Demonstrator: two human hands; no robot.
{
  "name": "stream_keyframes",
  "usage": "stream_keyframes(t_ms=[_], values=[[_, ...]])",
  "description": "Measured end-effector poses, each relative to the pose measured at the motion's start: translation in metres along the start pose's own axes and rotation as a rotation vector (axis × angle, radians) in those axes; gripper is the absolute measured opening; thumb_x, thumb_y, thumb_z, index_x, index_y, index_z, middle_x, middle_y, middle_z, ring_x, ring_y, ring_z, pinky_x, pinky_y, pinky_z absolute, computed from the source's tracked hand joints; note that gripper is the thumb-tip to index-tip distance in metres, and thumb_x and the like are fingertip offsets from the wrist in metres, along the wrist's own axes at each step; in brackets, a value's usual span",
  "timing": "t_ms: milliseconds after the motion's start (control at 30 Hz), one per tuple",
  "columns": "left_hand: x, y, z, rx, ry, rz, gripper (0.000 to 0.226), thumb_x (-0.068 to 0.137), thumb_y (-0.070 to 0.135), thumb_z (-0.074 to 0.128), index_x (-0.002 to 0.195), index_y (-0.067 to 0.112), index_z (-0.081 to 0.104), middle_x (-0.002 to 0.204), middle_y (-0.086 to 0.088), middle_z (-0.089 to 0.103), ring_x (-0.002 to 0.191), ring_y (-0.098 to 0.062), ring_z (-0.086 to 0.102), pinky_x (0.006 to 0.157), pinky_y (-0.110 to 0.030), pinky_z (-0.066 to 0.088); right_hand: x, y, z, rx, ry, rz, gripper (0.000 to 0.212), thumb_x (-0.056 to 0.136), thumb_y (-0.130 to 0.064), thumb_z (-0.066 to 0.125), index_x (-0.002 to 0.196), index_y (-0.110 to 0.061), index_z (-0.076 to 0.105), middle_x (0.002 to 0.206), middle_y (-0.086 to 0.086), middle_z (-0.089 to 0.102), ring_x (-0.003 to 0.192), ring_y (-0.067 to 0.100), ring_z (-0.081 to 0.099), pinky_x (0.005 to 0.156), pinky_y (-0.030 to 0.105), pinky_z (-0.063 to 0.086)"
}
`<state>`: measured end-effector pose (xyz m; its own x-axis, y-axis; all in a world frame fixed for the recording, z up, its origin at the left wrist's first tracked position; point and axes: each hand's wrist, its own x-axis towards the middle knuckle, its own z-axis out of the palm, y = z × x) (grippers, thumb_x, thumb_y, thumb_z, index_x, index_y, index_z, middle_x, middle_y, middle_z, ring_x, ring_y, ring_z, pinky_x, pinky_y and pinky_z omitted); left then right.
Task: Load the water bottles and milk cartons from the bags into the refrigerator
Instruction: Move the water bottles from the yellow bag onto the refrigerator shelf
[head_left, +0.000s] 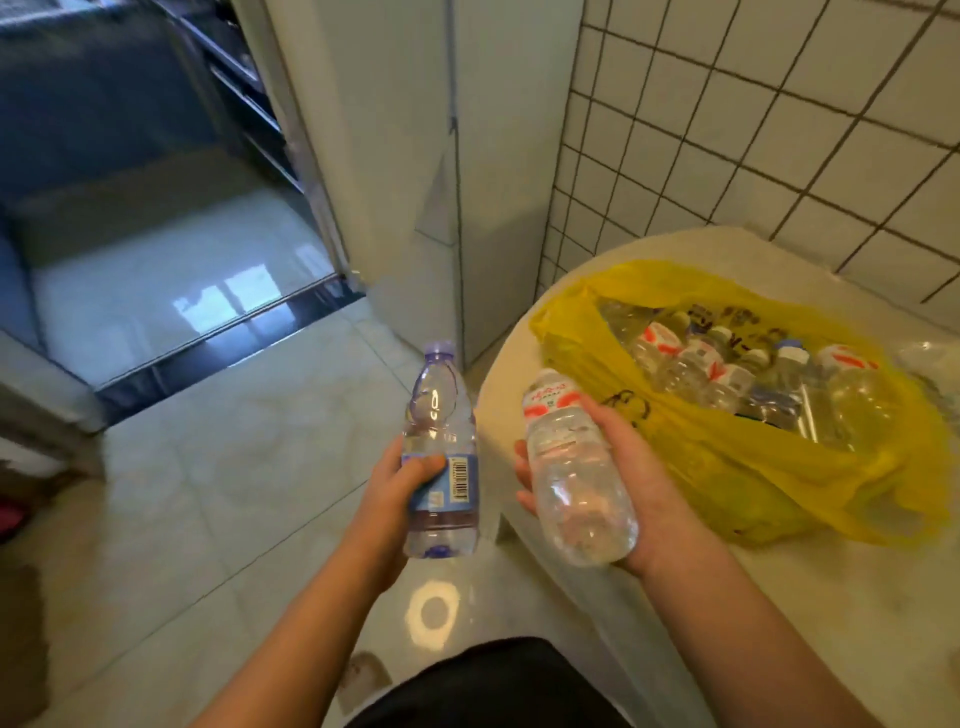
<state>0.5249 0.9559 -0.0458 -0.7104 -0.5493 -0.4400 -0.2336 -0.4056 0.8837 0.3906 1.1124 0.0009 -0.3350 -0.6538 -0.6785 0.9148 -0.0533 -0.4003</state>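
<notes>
Barcode on blue-label bottle (441, 452) (digits blurred); nothing legible

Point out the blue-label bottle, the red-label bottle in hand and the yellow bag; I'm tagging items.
blue-label bottle (441, 415): head view, clear upper body.
red-label bottle (576, 467): head view, mid body.
yellow bag (727, 457): head view, front side.

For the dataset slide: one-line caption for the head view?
Left hand and right hand each hold a water bottle beside an open yellow bag of bottles on a white table.
</notes>
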Motion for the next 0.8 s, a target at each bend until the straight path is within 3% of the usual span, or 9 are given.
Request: stream_keyframes(t_ms=[100, 200, 333, 467, 600, 700, 800], values=[[0.002, 0.009, -0.072, -0.019, 0.044, 0.030, 0.032, 0.081, 0.028, 0.066, 0.109, 0.017, 0.055, 0.086, -0.010, 0.071, 0.069, -0.020, 0.071, 0.056, -0.028, 0.056, 0.031, 0.045, 0.053, -0.152, -0.044, 0.018, 0.057, 0.079, -0.052, 0.065, 0.114, -0.008, 0.063, 0.084, 0.014, 0.066, 0.072, 0.027, 0.065, 0.071, 0.039, 0.055], [0.003, 0.020, -0.152, -0.016, 0.079, 0.053, 0.044, 0.072, 0.033, 0.070, 0.110, 0.018, 0.055, 0.086, -0.009, 0.071, 0.071, -0.020, 0.071, 0.058, -0.029, 0.056, 0.068, 0.094, 0.108, -0.256, -0.032, -0.065, 0.066, 0.071, -0.045, 0.077, 0.125, -0.013, 0.056, 0.096, 0.016, 0.067, 0.081, 0.030, 0.067, 0.076, 0.042, 0.055], [-0.003, 0.032, -0.241, -0.029, 0.172, 0.080, 0.048, 0.072, 0.032, 0.073, 0.114, 0.019, 0.054, 0.090, -0.008, 0.071, 0.075, -0.020, 0.072, 0.062, -0.029, 0.057, 0.114, 0.143, 0.171, -0.476, 0.004, -0.217, 0.076, 0.066, -0.045, 0.084, 0.130, -0.017, 0.054, 0.104, 0.015, 0.069, 0.088, 0.032, 0.070, 0.070, 0.041, 0.055], [-0.007, 0.040, -0.307, -0.074, 0.259, 0.083, 0.057, 0.072, 0.036, 0.066, 0.124, 0.014, 0.052, 0.094, -0.011, 0.071, 0.078, -0.023, 0.072, 0.064, -0.033, 0.056, 0.145, 0.175, 0.227, -0.704, 0.021, -0.360, 0.064, 0.070, -0.046, 0.072, 0.129, -0.025, 0.055, 0.110, 0.007, 0.070, 0.093, 0.025, 0.071, 0.069, 0.037, 0.057], [0.003, 0.050, -0.350, -0.100, 0.304, 0.071, 0.063, 0.075, 0.035, 0.075, 0.128, 0.012, 0.049, 0.099, -0.014, 0.069, 0.079, -0.022, 0.072, 0.063, -0.029, 0.056, 0.177, 0.192, 0.270, -0.864, -0.047, -0.451, 0.047, 0.080, -0.039, 0.069, 0.124, -0.031, 0.054, 0.109, -0.001, 0.068, 0.090, 0.015, 0.071, 0.069, 0.030, 0.058], [0.021, 0.063, -0.373, -0.131, 0.346, 0.068, 0.058, 0.075, 0.034, 0.066, 0.126, 0.012, 0.050, 0.098, -0.013, 0.070, 0.077, -0.020, 0.072, 0.061, -0.028, 0.056, 0.204, 0.195, 0.298, -0.902, -0.076, -0.453, 0.060, 0.071, -0.047, 0.067, 0.127, -0.028, 0.053, 0.110, 0.000, 0.068, 0.091, 0.016, 0.071, 0.070, 0.030, 0.058], [0.049, 0.079, -0.396, -0.140, 0.381, 0.080, 0.047, 0.083, 0.027, 0.063, 0.127, 0.015, 0.050, 0.101, -0.013, 0.070, 0.081, -0.021, 0.073, 0.064, -0.029, 0.057, 0.243, 0.193, 0.324, -0.907, -0.074, -0.443, 0.058, 0.078, -0.042, 0.068, 0.132, -0.026, 0.051, 0.114, 0.002, 0.067, 0.095, 0.020, 0.070, 0.075, 0.037, 0.059]])
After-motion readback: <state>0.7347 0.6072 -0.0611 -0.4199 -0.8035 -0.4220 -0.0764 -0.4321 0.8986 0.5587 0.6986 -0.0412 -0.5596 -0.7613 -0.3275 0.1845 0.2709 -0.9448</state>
